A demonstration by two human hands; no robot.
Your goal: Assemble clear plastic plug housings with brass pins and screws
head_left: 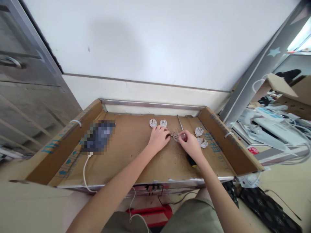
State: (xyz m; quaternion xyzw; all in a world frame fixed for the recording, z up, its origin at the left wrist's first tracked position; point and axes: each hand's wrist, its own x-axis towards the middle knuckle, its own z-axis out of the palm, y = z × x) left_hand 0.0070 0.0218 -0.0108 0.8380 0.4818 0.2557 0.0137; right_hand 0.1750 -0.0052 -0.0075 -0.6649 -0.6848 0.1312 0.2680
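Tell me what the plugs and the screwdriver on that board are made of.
The plugs look like clear, glossy plastic, since the board's colour shows through them. The screwdriver's shaft looks like bright steel from its shine; its black-and-yellow handle seems plastic, though it is partly hidden.

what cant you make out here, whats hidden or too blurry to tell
All in the head view:
- Left hand: its fingers hide whatever they pinch; only a thin metal tip shows.
- Clear plug: right hand covers part; its inside is too small to see.
- Dark object: pixelated, can't be identified.
- Metal rod, dark handle: the right hand hides the stretch between them, so one tool or two is unclear.
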